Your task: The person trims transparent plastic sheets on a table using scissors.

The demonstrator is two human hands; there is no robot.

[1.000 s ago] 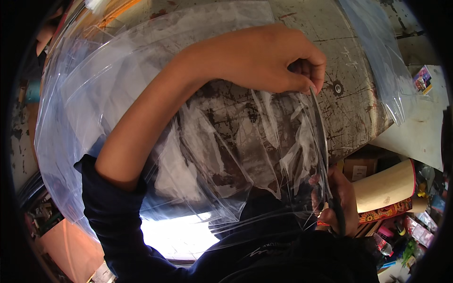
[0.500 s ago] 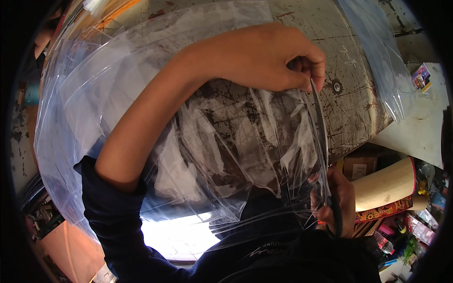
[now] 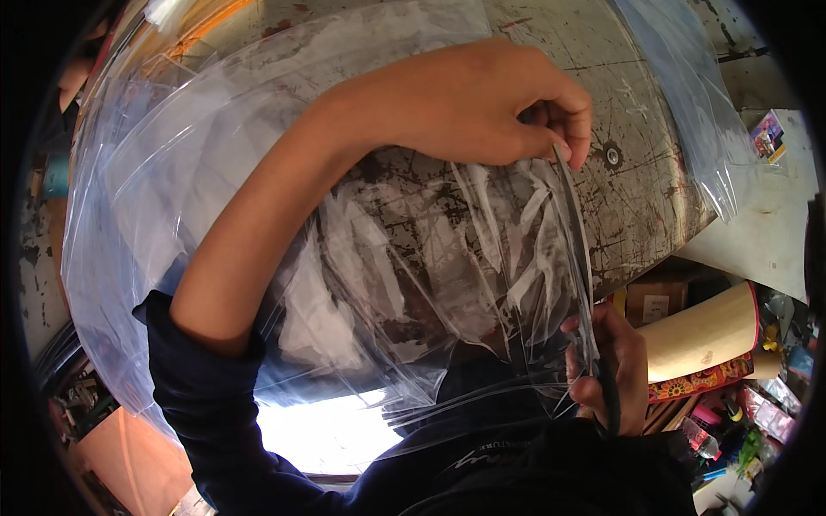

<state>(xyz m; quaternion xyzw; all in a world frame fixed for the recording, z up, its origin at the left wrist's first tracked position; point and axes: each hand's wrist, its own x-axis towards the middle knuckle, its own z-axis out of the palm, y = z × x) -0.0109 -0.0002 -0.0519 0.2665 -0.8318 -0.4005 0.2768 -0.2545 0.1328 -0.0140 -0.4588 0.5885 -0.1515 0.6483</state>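
Observation:
A clear plastic sheet (image 3: 469,297), creased and see-through, hangs from my left hand and drapes in front of my body at the table's near edge. My left hand (image 3: 490,103) is closed, thumb and fingers pinching the sheet's far right corner. Around the handles of a pair of scissors (image 3: 578,249) my right hand (image 3: 624,365) is closed, lower right. The long blades run along the right edge of the sheet, their tip right at my left fingertips. Whether the blades are parted cannot be made out clearly.
More clear sheets (image 3: 112,275) lie on the worn, scratched table (image 3: 637,206) to the left, and another bluish sheet (image 3: 688,95) at the far right. Below right are a cream roll (image 3: 701,335), a cardboard box (image 3: 658,301) and bottles among clutter. A person's hand shows far left.
The scissors have tilted slightly, their tip shifting a little to the left along with the sheet's edge. My left hand has barely moved and keeps its pinch.

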